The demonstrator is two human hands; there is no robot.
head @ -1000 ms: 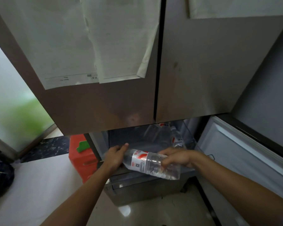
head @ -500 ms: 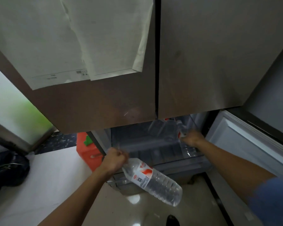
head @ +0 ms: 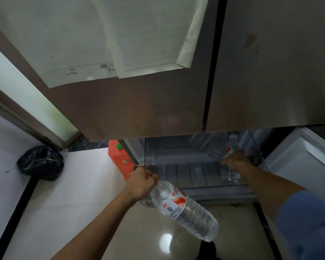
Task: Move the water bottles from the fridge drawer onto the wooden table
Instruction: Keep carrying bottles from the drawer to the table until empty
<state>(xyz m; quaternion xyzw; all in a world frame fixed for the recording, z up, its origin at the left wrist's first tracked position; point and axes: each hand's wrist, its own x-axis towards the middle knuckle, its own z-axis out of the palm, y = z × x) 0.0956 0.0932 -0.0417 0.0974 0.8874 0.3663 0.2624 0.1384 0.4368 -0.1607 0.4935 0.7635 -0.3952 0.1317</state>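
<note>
Clear plastic, red-and-white label: first water bottle is hanging from the left hand, just in front of the near edge of the open fridge drawer, base tilting down and toward the near right over the glossy floor tile.

Left side of scene: black bag is lying on the white floor near the door frame; red-orange container is standing just beside the fridge's left wall. Neither is in the way.

Left hand: fingers are curling shut into a fist around the bottle's neck, cap hidden inside the fist. Forearm is reaching up from the near left, wrist roughly straight. The bottle is dangling rather than being supported along its body.

Right hand: reaching far into the right end of the drawer, fingers wrapping over the body of a second water bottle that is standing at a lean against the right wall. Fingertips are hidden behind the bottle, so how firm the hold is cannot be told. Forearm is running in from the near right, blue sleeve at the elbow.

Judgement on the step: the second bottle is being taken hold of. Doing it well probably means closing fully round the middle of the body before lifting, then raising it clear of the drawer's front rim without knocking it. The neck-only hold on the left looks prone to swinging; keeping that arm quiet should help. Wooden table is not in view.
</note>
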